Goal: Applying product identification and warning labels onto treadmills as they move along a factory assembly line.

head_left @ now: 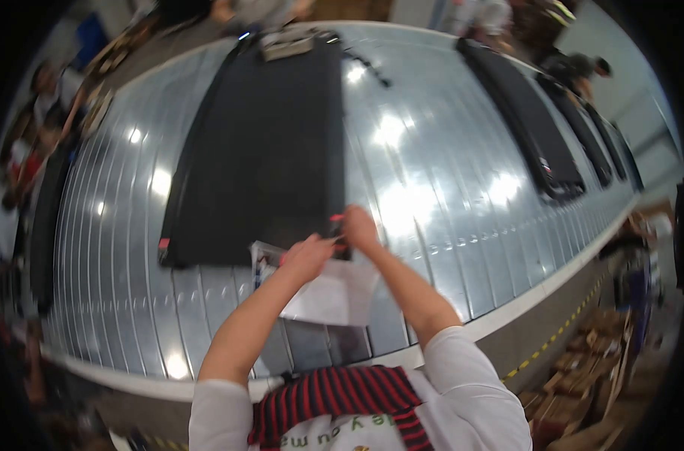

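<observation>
A long black flat machine, like a walking pad point(259, 150), lies lengthwise away from me on the metal slats. Both hands meet at its near right corner. My left hand point(309, 258) is closed, its fingertips pointing at that corner; what they pinch is too blurred to name. Just to the right, my right hand point(360, 228) curls closed beside a small red piece point(336, 218) at the corner. Under my wrists lies a white sheet or bag point(334, 297), partly hidden by my left hand and forearm. Another red piece point(163, 243) marks the near left corner.
The shiny slatted conveyor point(409, 278) stretches to both sides, with a pale rim point(537, 297) nearest me. More black machines point(522, 113) lie to the right. A pale box point(287, 46) rests on the pad's far end. Several people work around the edges; cardboard point(582, 368) is piled at lower right.
</observation>
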`<state>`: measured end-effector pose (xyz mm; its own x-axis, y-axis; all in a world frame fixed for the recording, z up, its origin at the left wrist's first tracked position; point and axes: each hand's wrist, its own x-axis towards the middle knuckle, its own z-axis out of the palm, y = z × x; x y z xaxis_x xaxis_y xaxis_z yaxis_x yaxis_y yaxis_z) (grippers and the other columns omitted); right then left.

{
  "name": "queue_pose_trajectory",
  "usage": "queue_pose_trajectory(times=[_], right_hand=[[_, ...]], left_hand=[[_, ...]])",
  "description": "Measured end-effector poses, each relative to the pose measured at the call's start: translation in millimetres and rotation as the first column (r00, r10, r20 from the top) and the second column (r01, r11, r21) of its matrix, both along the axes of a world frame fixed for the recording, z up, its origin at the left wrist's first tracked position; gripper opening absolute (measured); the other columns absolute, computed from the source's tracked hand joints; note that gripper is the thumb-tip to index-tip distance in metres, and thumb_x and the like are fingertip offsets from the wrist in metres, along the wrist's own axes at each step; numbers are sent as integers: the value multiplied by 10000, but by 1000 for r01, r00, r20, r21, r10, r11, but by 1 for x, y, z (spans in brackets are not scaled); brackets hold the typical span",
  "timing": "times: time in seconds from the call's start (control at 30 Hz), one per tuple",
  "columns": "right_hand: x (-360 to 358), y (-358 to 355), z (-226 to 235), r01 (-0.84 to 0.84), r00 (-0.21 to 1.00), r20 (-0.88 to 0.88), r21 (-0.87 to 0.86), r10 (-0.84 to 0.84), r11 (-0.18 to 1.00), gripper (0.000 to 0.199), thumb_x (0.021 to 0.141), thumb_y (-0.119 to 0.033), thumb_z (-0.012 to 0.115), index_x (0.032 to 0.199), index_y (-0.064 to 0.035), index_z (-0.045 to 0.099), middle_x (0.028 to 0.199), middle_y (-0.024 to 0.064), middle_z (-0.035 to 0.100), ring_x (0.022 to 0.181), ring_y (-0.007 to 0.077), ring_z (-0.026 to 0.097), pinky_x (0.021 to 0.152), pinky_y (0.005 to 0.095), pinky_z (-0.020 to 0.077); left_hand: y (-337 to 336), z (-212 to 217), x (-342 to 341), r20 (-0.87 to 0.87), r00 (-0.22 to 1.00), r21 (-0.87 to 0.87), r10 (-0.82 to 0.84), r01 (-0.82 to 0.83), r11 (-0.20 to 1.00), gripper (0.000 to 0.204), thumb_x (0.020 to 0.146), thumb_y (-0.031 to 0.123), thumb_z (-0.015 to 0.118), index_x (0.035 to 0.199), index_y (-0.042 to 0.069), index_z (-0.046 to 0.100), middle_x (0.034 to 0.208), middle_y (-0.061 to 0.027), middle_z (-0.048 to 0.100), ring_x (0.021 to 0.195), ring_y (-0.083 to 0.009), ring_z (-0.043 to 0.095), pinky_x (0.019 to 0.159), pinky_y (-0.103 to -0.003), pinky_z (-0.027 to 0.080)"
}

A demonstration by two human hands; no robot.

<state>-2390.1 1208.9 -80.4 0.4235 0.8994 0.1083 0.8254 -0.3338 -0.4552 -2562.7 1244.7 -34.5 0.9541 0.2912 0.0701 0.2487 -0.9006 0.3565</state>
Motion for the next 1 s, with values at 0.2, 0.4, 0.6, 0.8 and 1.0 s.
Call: queue_pose_trajectory(times=[0.2, 0.4, 0.6, 0.8, 1.0], right_hand=[[-11, 0, 19, 44, 973, -231, 140, -11, 989, 61, 775, -90, 522, 772, -30, 510, 767, 160, 548, 768, 333, 533, 661, 410, 422], [-16, -3, 24, -134, 980, 168, 190, 102, 973, 33, 756, -38, 507, 782, -47, 491, 732, 139, 513, 729, 335, 528, 653, 422, 431], [-15, 6, 33, -224, 946, 250, 42, 207, 974, 97, 715, -12, 512, 802, -41, 483, 739, 154, 523, 725, 336, 537, 630, 421, 444], [-6, 10, 29, -233, 969, 96, 31, 229, 972, 92, 734, 14, 461, 813, -5, 503, 799, 187, 566, 763, 352, 551, 639, 414, 447], [-4, -5, 29, -244, 877, -408, 77, 254, 967, 98, 781, -22, 481, 862, 12, 525, 785, 160, 575, 710, 284, 574, 622, 350, 448]], left_hand=[[-2, 5, -8, -62, 994, -41, 85, -87, 995, 97, 713, 62, 527, 764, 92, 604, 922, -3, 539, 915, -200, 482, 694, -354, 447], [-13, 5, -10, -75, 996, 73, 55, -49, 996, 142, 712, 78, 532, 819, 73, 625, 1087, -40, 521, 1048, -190, 456, 806, -326, 398], [-28, -4, 3, -153, 988, 41, 16, -10, 999, 155, 727, 83, 506, 799, 28, 632, 1133, -144, 497, 1068, -239, 448, 876, -330, 360], [-31, -1, 4, -89, 994, 98, 59, -50, 994, 184, 722, 79, 512, 836, 12, 639, 1171, -194, 467, 1107, -279, 423, 924, -338, 329], [-31, 0, 6, -190, 979, 72, 72, -59, 996, 184, 715, 85, 520, 826, 2, 641, 1169, -179, 475, 1121, -269, 414, 934, -332, 322]])
